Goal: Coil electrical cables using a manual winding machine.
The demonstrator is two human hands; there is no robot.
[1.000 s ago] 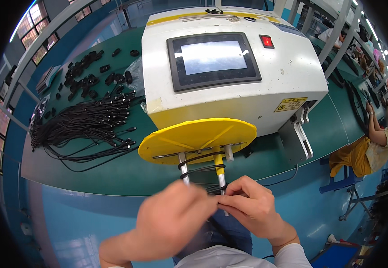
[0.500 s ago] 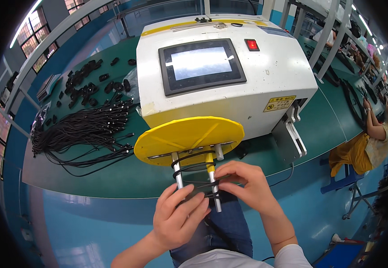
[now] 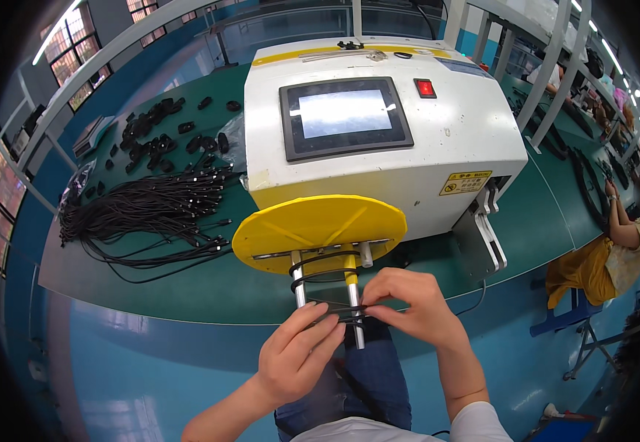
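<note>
A black cable [image 3: 323, 279] is looped round two metal posts that stick out from a yellow round disc [image 3: 320, 225]. The left post [image 3: 300, 293] is bare metal; the right post [image 3: 354, 295] has a yellow upper part. My right hand [image 3: 422, 308] pinches the cable between thumb and fingers beside the right post. My left hand [image 3: 296, 355] is closed at the lower loops by the left post, its curled fingers on the cable; its thumb and the post's end are hidden.
Behind the disc stands a white machine [image 3: 386, 169] with a screen [image 3: 346, 116] and a red switch [image 3: 424, 88]. On the green table [image 3: 187, 298], a bundle of black cables [image 3: 143, 210] and small black parts [image 3: 150, 121] lie left. A seated person [image 3: 629, 247] is at far right.
My right hand's fingers have drawn closer together on the cable by the right post. My left hand has shifted slightly right. The whole view has shifted a little.
</note>
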